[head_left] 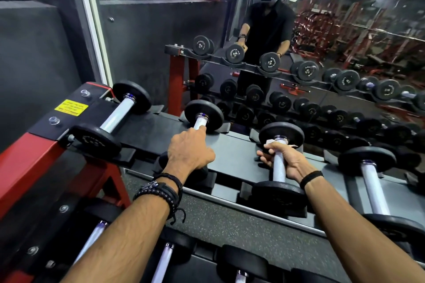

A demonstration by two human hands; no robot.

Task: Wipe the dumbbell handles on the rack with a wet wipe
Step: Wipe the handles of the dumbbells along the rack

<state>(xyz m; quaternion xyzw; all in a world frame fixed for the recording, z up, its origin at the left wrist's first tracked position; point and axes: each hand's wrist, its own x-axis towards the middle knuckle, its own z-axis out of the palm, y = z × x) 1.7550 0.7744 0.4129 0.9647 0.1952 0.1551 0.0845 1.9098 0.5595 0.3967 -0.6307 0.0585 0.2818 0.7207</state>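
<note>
On the rack's top tier (pixel 232 151) lie several black dumbbells with chrome handles. My left hand (pixel 189 150) grips the handle of the second dumbbell (pixel 203 116) from the left and covers most of it. My right hand (pixel 284 161) curls round the handle of the third dumbbell (pixel 279 167). A white wet wipe (pixel 273 141) shows at my right fingertips, pressed against the handle's far end near the rear plate. The first dumbbell (pixel 118 112) and the fourth dumbbell (pixel 373 181) lie untouched on either side.
A mirror (pixel 299 30) behind the rack reflects me and the dumbbell rows. The red rack frame (pixel 27 158) with a yellow warning label (pixel 71 107) stands at left. More dumbbell handles (pixel 164 259) lie on the lower tier near my forearms.
</note>
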